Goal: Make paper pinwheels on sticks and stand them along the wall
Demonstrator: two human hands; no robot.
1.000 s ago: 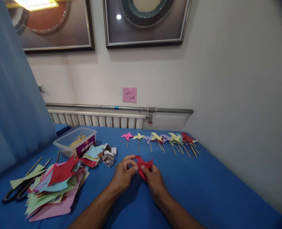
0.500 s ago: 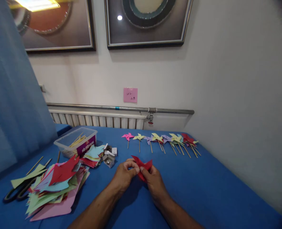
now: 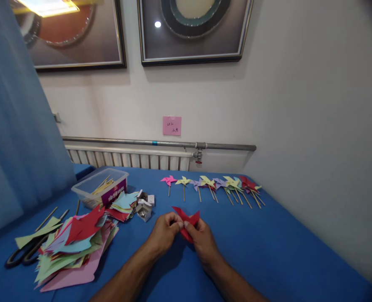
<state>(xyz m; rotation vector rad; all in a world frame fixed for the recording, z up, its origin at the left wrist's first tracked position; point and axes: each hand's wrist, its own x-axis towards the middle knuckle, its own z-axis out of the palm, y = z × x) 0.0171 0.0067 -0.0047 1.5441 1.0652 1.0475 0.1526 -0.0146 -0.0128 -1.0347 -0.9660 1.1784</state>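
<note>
A red paper pinwheel (image 3: 192, 219), its corners folded inward, is held above the blue table between my two hands. My left hand (image 3: 167, 228) pinches its left side near the centre with thumb and fingers. From the right, my right hand (image 3: 202, 237) grips the paper, thumb pressed at the middle and fingers behind. No stick shows on this pinwheel; whether a pin sits between the fingertips is too small to tell. Left of my hands stand small open boxes (image 3: 144, 211) with tiny shiny metal pieces inside.
Cut coloured paper (image 3: 75, 247) lies piled at left, beside black-handled scissors (image 3: 31, 251). Behind are a smaller paper stack (image 3: 123, 205) and a clear plastic box (image 3: 79, 191) of sticks. Finished pinwheels (image 3: 207, 181) line the back right. A blue curtain (image 3: 19, 117) hangs at left.
Both hands keep their hold on the red pinwheel and have shifted only slightly. The paper is turned a little between the fingers. Everything else stays in place.
</note>
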